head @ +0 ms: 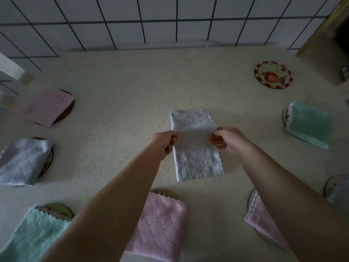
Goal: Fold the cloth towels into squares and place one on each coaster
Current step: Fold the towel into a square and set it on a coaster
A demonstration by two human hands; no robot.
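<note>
**Entry: white towel, mid-fold, one coaster unfilled**

Item in hand: white towel (196,146), quilted, scalloped edges, lying as a long strip at the middle of the cream tablecloth (117,95), its far end already doubled over.

Left hand (165,143): fingers curled, pinching the strip's left edge about halfway along.

Right hand (225,139): fingers curled, pinching the right edge directly opposite. Both grips sit level with each other.

Placed stock: folded towels on coasters around the table, namely a pink towel (48,106) far left, grey towel (22,161) left, green towel (32,235) near left, pink quilted towel (160,224) near centre, another pink one (264,222) near right partly behind the forearm, mint towel (309,124) right. A further piece at the right edge is too cropped to identify.

Open slot: the red-rimmed coaster (272,74), far right, bare.

Handling note (judgement): the step appears to be the halving fold that turns the strip into a square. Keep both pinches level, bring edge to edge so the scallops meet, press the crease flat, then carry the square to the bare coaster and centre it.
</note>
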